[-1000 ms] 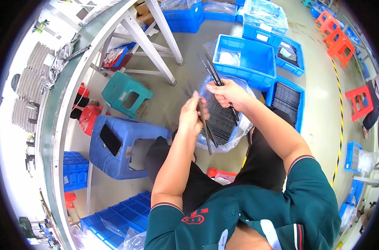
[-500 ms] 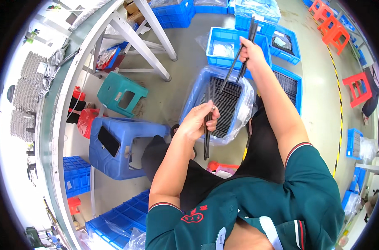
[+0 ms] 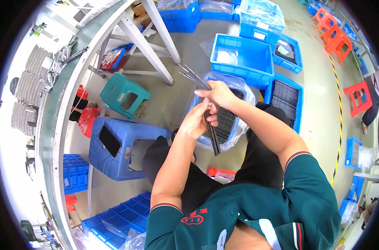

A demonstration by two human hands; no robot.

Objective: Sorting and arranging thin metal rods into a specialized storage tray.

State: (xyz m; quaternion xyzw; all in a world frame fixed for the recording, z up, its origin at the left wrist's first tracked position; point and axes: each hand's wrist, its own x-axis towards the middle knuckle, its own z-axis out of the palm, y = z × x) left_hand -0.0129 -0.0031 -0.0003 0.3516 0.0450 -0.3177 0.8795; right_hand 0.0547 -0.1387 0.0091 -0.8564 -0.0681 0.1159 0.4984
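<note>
My left hand is closed around dark, thin rods whose lower ends stick out toward me. Right beside it, my right hand is closed too, gripping rods that point up and to the left. The hands nearly touch, and their fingers hide where the two sets of rods meet. Beneath them stands a blue crate lined with a clear plastic bag, holding rows of similar dark rods.
Ahead is a blue crate with some clear plastic in it. Another crate of dark rods stands to the right. On my left are a blue stool bearing a black phone, a green stool and a white-legged bench.
My right hand has come down and left from above the far crate to my left hand, bringing its rods along. The left hand's rods have tilted, lower ends swinging right.
</note>
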